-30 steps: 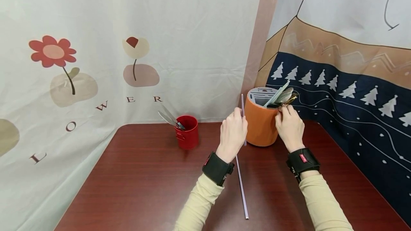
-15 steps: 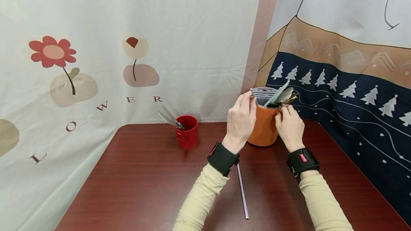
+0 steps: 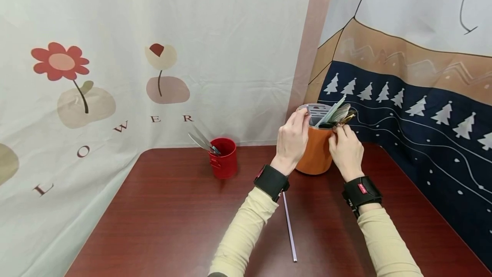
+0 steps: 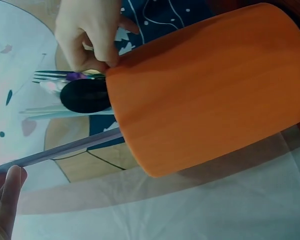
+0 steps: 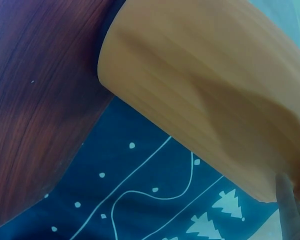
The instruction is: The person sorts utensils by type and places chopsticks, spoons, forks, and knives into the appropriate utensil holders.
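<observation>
My left hand (image 3: 291, 140) pinches a slim lilac chopstick (image 4: 75, 146) near its upper end. In the left wrist view its lower end dips behind the rim of the orange utensil holder (image 3: 313, 159). My right hand (image 3: 347, 153) grips that holder's rim on the right side, thumb and fingers curled at the edge. Out of its grey slotted top stand a pale green utensil (image 3: 331, 110), a black spoon (image 4: 86, 96), a fork (image 4: 52, 75) and several metal pieces. Another lilac chopstick (image 3: 290, 230) lies on the table.
A red cup (image 3: 224, 163) with a pair of metal utensils (image 3: 201, 140) leaning out stands left on the dark wood table (image 3: 173, 217). Printed cloths (image 3: 238, 54) hang close behind the table and along its right side.
My left hand has risen and moved right with the chopstick, from beside the holder to over its top. My right hand stays at the rim.
</observation>
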`<state>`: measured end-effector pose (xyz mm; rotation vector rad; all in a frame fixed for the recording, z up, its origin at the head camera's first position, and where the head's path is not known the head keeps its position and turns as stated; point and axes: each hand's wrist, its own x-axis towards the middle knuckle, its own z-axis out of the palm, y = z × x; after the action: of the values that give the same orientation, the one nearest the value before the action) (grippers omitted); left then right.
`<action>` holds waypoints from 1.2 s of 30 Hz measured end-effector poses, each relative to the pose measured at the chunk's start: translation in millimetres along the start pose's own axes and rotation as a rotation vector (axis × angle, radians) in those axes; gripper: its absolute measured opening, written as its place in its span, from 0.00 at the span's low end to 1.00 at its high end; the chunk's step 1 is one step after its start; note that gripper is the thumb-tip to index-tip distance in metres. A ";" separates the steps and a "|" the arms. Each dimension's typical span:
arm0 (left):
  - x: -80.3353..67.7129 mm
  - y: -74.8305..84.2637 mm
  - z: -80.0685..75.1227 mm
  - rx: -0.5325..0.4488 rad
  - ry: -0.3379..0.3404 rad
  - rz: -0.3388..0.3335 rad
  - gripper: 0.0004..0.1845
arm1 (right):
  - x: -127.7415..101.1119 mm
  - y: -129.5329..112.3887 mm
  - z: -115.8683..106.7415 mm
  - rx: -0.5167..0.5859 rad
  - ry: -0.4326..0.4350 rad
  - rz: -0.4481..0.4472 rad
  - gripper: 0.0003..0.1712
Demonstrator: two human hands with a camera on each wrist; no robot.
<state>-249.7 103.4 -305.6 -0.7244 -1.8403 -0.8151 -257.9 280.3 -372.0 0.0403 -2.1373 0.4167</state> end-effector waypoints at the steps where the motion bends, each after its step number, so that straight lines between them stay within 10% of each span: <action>1: 1.2 -0.7 1.9 0.006 -0.007 0.001 0.10 | 0.2 0.0 0.0 0.000 0.000 0.000 0.12; 15: 9.2 -6.5 19.5 0.132 -0.155 -0.077 0.11 | 0.4 -0.7 -0.2 -0.003 -0.003 0.001 0.13; 36: -18.9 -9.9 19.4 0.251 -0.414 -0.122 0.17 | 0.2 -1.8 0.0 -0.004 0.000 -0.002 0.12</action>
<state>-260.7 110.3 -331.4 -0.6567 -2.3278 -0.5191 -257.7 278.6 -371.4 0.0400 -2.1378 0.4107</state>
